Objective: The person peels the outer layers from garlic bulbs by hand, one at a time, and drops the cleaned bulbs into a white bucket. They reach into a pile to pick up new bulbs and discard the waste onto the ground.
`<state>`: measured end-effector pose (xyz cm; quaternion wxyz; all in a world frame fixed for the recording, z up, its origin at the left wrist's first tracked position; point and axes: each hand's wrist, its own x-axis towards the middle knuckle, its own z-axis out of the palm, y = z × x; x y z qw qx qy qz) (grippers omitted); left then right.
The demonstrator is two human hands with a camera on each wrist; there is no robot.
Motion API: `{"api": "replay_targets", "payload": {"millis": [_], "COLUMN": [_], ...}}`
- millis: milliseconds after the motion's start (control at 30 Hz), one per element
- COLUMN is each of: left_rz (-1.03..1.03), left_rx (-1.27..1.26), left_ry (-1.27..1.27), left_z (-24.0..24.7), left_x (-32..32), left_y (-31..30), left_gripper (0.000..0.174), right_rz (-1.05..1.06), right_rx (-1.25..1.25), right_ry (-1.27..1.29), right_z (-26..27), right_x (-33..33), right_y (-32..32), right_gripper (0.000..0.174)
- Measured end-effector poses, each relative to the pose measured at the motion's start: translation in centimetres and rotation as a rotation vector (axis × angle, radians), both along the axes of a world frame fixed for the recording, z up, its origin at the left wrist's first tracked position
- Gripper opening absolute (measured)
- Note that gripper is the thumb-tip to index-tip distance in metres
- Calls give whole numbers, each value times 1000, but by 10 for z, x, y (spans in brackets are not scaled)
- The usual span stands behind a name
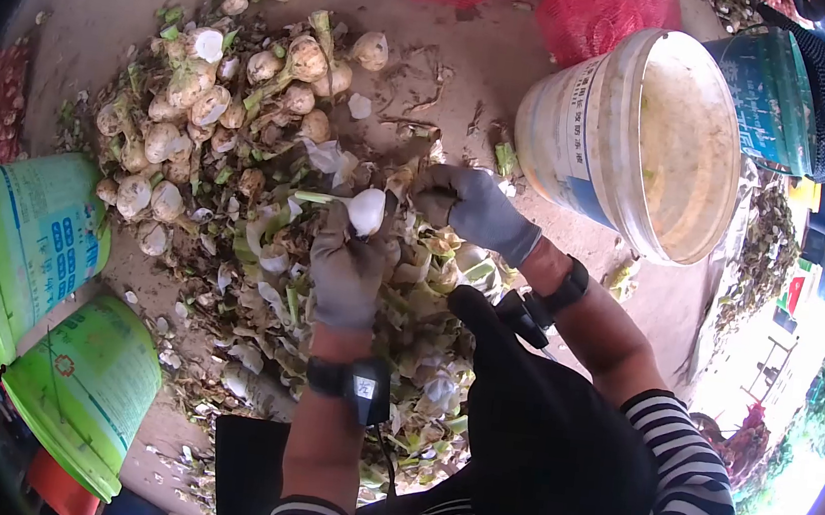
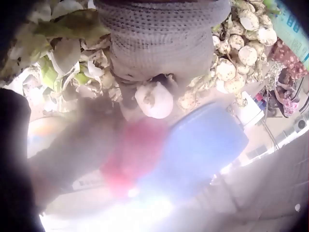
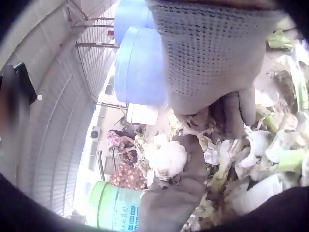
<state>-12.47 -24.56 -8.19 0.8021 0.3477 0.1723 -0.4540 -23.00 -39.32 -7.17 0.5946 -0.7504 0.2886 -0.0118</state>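
One gloved left hand [image 1: 345, 276] is gripping a white bulb [image 1: 367, 213] above the peelings [image 1: 414, 340], probably steadying it within reach of the right hand [image 1: 478, 207], which is hovering near it, fingers bent, though whether around anything I cannot tell. Other bulbs [image 1: 210, 106] are lying ahead, perhaps for easy picking, with green buckets [image 1: 43, 229] standing farther left.

Left wrist view, lower left: my right hand [image 2: 89, 137] is blurred; individual fingers cannot be resolved. Head view, centre: what, if anything, that hand encloses is hidden. Right wrist view: the lower edge cuts off my left hand [image 3: 171, 203]. Head view, top: the edge crops the red mesh bag [image 1: 609, 17].
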Motion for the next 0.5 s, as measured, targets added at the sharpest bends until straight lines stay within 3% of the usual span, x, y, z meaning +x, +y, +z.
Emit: {"api": "replay_targets", "payload": {"millis": [33, 133, 233, 300, 367, 400, 467, 500], "left_rz": [37, -64, 21, -58, -91, -91, -71, -71], "left_rx": [68, 23, 189, 220, 185, 183, -94, -95], "left_ry": [25, -40, -131, -122, -74, -75, 55, 53], "left_z": [-4, -4, 5, 3, 4, 7, 12, 13], "left_x": [1, -3, -18, -17, -17, -18, -19, -18], "left_y": [-2, -6, -19, -12, -13, -12, -11, -12], "left_gripper": [28, 24, 24, 29, 35, 35, 30, 30], "right_rz": [1, 145, 121, 145, 8, -12, -11, -11], "right_rx": [0, -405, -458, -421, 36, 101, 4, -87], "right_ry": [-2, 24, 160, 158, -6, 39, 89, 142], "right_z": [3, 10, 15, 18, 14, 11, 0, -4], "right_x": [1, 2, 9, 7, 2, 2, -4, -7], "right_y": [1, 12, 12, 6, -3, -8, -14, -16], "right_gripper": [18, 41, 43, 37, 22, 18, 18, 18]}}
